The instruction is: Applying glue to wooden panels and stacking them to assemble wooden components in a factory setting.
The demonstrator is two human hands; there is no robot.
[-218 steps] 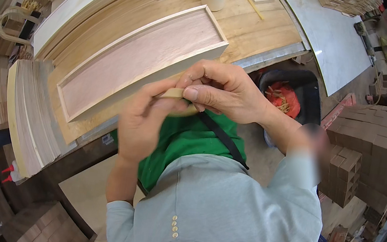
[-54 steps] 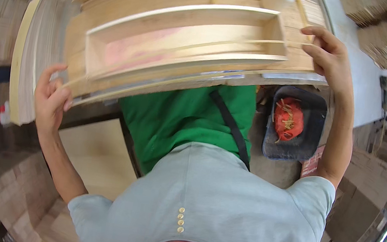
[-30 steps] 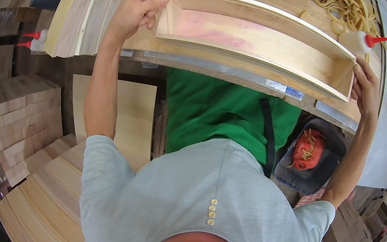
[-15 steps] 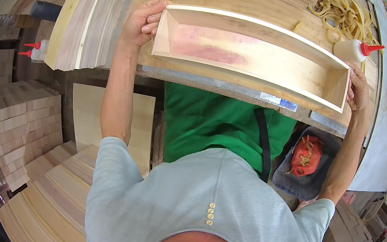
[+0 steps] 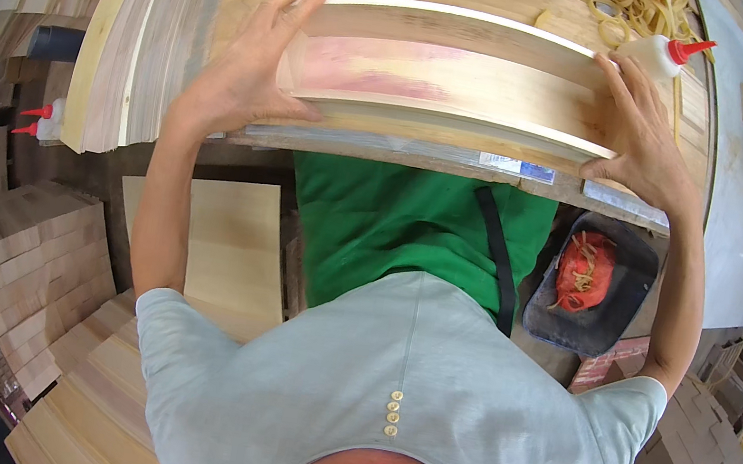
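A long, shallow wooden box (image 5: 452, 81) with an open top lies at the near side of the workbench, a pinkish stain on its pale floor. Around its left end spans my left hand (image 5: 246, 74), fingers at the far corner and thumb at the near one. My right hand (image 5: 651, 130) grips the right end in the same way, covering that end wall. Just beyond my right fingers is a white squeeze bottle (image 5: 649, 57) with a red nozzle.
Tan rubber bands (image 5: 631, 4) lie at the back right. A stack of thin boards (image 5: 148, 26) stands left of the box. Below the bench's right side is a black bin (image 5: 587, 333) holding a red bag (image 5: 585, 272). Stacked wood blocks (image 5: 30, 267) fill the lower left.
Both hands have shifted from holding the end walls to spanning the box's ends from near to far corner. The box has levelled out and moved slightly left in view.
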